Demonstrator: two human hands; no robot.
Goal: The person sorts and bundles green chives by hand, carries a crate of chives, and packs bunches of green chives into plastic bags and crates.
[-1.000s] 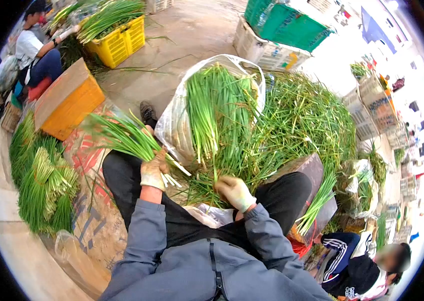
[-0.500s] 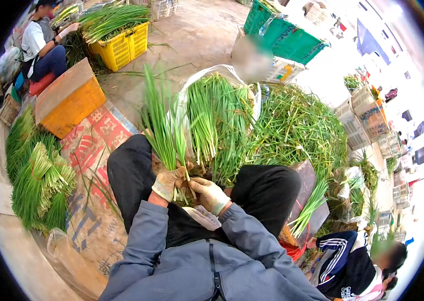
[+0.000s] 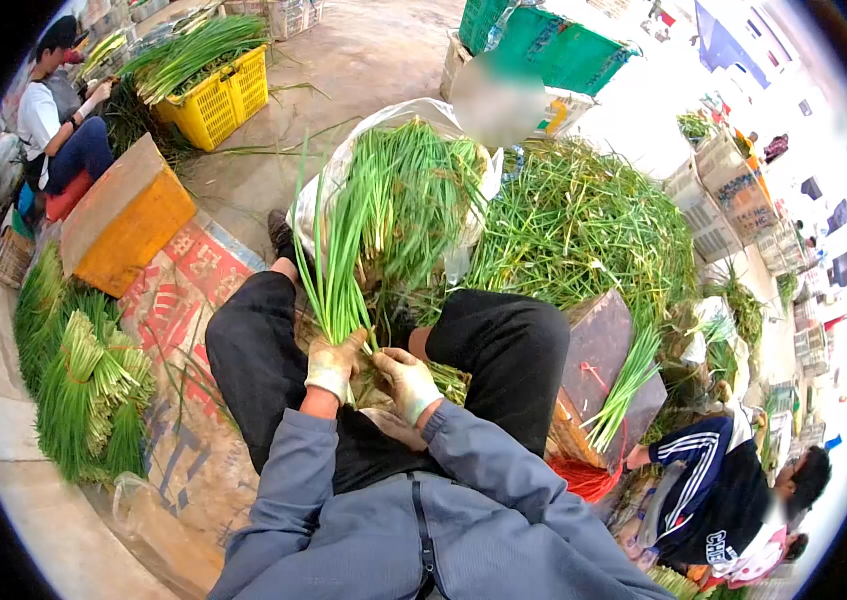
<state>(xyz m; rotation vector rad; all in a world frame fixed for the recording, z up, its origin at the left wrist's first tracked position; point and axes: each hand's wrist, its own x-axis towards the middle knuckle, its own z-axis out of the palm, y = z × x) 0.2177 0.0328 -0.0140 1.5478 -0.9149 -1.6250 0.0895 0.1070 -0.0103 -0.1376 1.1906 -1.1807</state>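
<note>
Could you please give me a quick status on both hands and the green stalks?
Left hand gripping a bunch of green stalks. Right hand close beside it, near the bunch's lower end. No obstruction visible at either hand.

Here's the left hand (image 3: 336, 362), in a pale glove, gripping a fanned bunch of long green stalks (image 3: 341, 285), tips pointing away. Just beside it, the pale-gloved right hand (image 3: 405, 382) curls in, its hold on any stalk hard to make out. Beyond both hands, a translucent white plastic sack (image 3: 335, 170) bulges with more green stalks (image 3: 423, 185)! Beyond and right of the right hand spreads a tangled green leaf heap (image 3: 593, 220); well left of the left hand, pale-ended green bundles (image 3: 93, 385).
</note>
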